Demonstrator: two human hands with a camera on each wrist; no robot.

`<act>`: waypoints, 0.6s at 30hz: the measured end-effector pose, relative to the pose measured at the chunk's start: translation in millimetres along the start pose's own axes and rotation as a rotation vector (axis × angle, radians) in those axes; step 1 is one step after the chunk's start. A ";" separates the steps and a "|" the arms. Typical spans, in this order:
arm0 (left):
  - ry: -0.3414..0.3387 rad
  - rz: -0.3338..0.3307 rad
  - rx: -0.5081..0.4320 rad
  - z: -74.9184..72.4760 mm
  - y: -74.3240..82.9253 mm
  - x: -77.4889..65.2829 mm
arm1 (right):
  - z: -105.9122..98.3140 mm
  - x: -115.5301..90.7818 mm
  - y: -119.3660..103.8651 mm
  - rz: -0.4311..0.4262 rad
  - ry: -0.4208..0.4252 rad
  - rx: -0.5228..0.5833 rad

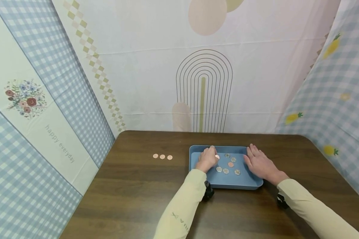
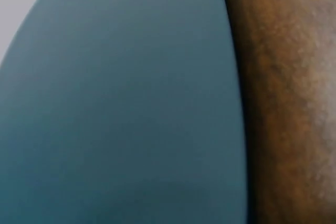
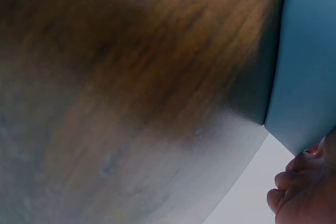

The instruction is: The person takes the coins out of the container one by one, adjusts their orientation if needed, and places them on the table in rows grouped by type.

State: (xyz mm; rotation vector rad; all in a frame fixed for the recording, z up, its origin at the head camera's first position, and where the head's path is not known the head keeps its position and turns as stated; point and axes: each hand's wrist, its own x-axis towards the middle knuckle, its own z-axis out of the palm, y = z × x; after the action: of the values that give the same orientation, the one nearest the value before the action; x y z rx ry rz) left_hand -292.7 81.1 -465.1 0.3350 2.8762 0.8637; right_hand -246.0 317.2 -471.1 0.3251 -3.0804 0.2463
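A blue rectangular tray (image 1: 239,184) lies on the table with several silver coins (image 1: 225,171) and a copper coin (image 1: 231,164) inside. My left hand (image 1: 207,159) reaches into its left half, fingers bent down, and pinches a bright copper-coloured coin (image 1: 217,157) at the thumb side. The fingertips are partly hidden. On the tray's right rim rests my right hand (image 1: 261,164), its fingers extended. In the right wrist view, that hand's fingers (image 3: 294,182) touch the tray's edge (image 3: 304,77). Only the tray's blue side (image 2: 136,98) and the table fill the left wrist view.
Three copper coins (image 1: 162,156) lie in a row on the brown wooden table (image 1: 131,186), left of the tray. Patterned cloths (image 1: 143,76) hang behind the table and at both sides. Each wrist carries a small black device (image 1: 208,191).
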 end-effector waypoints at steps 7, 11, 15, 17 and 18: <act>0.025 0.007 -0.041 -3.6 -1.7 -3.7 | 1.0 0.2 -0.1 -0.006 0.009 0.000; 0.036 0.015 -0.072 -7.6 -2.1 -7.5 | 0.6 0.5 -0.3 -0.006 0.009 -0.002; 0.064 0.022 -0.126 -12.4 -4.0 -10.0 | 1.4 1.8 0.8 -0.007 0.007 -0.004; 0.088 0.021 -0.146 -15.2 -5.7 -10.8 | 1.9 2.7 1.4 -0.009 0.007 -0.002; 0.100 0.020 -0.152 -16.8 -6.6 -11.0 | 2.6 3.3 1.9 -0.010 0.006 0.000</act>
State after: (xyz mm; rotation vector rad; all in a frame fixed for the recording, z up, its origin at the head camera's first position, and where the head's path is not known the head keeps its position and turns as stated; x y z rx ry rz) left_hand -286.2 64.2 -454.3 0.3140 2.8783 1.1256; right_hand -249.7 317.9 -473.8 0.3385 -3.0723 0.2462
